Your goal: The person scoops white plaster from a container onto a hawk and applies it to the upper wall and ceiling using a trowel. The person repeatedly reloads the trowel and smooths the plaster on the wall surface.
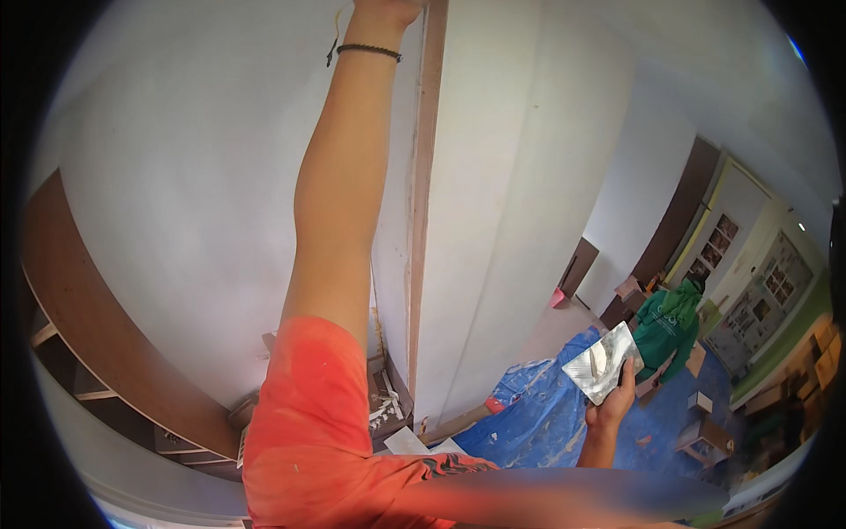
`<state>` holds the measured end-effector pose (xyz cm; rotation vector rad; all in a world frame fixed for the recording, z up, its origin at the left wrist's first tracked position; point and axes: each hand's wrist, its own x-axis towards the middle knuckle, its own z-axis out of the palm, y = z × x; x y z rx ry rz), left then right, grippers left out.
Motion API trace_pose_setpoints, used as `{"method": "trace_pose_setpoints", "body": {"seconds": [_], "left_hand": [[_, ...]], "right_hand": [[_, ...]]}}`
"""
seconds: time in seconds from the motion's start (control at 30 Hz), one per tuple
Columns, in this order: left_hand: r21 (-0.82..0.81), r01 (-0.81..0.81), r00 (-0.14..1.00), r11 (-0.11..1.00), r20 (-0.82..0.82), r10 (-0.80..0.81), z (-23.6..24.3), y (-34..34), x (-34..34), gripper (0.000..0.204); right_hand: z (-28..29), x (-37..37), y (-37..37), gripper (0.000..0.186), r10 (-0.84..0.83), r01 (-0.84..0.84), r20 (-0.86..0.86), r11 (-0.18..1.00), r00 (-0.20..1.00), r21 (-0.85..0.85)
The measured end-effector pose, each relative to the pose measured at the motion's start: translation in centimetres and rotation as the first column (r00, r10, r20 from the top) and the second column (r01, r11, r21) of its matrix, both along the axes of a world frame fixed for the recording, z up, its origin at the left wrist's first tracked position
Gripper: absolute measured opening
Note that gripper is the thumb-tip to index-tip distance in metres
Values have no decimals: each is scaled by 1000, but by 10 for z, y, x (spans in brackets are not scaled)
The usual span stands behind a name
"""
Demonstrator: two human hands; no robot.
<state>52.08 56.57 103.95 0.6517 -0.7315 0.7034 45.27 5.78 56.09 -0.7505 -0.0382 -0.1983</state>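
Left hand (388, 9) reaches high up the wall (176, 176) beside the wooden trim (421, 220), its grip cut off from view; filling looks under way; right hand (612, 401) clasps a putty-smeared metal plate (602, 361) low, which must come up to reload.

— How's the light?
— Bright, even daylight on the white wall (176, 159); my raised arm throws hardly any shadow.
— Glare?
— The metal plate (604, 363) in my right hand (612, 401) shines.
— Sharpness?
— My orange sleeve (308, 423) blurs near the bottom; straight edges bend, corners black.
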Motion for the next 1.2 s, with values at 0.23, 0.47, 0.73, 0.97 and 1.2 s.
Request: {"method": "trace_pose_setpoints", "body": {"seconds": [0.23,0.47,0.73,0.97,1.2], "left_hand": [[-116,199,980,973,45,-195,11,-11,8,35],[-83,5,998,997,-67,-11,12,-19,-6,31],[100,-192,979,976,-43,197,27,-20,-21,28],[356,-520,840,776,48,540,29,-22,-36,28],[252,-737,675,627,273,685,-8,8,-60,29]], "right_hand": [[-1,-1,-2,45,-33,33,-20,999,999,-26],[-3,1,-2,45,-46,46,-23,999,999,-25],[-1,-2,0,43,-39,39,-13,999,999,-9],[2,-4,2,41,-28,28,-10,1000,1000,-7],[2,-5,3,42,-37,37,-6,999,999,-17]]}}
